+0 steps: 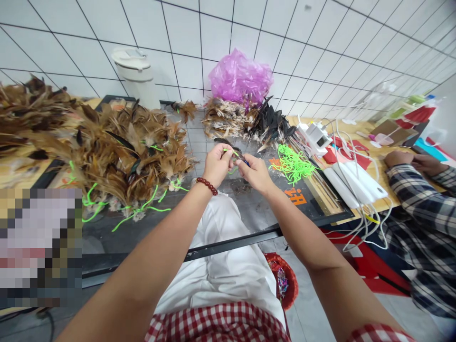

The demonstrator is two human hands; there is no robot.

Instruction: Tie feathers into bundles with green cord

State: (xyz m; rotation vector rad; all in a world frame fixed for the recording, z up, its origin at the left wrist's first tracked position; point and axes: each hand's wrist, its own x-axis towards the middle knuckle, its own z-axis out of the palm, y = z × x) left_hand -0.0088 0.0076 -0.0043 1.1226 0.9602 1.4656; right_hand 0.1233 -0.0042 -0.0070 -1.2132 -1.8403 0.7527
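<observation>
"Judging by how things are held, what could go wrong from here?"

"A slip could be caused by the thin green cord (235, 152) being pinched only at the fingertips. The dark feather (223, 141) just beyond it could be bent or split if it were squeezed too hard. A fingertip might also be caught, should the dark-blue item (243, 160) be a cutting tool; that cannot be told at this size."

"And how are the hands held?"

"The left hand (218, 161) is closed narrowly, thumb against fingers, with the green cord gripped between them. The right hand (254, 172) is curled around the dark-blue item, no wide gap being left. Both sets of fingertips are brought close together; whether they are touching cannot be told."

"Where is the cord, then?"

"It is held up over the dark tabletop (256, 209), between the brown feather pile (131, 147) on the left and the heap of green strands (294, 164) on the right. Farther back, the black feathers (270, 121) are laid near the purple bag (240, 76). Snagging could be caused if a loose strand were caught by the right wrist."
</observation>
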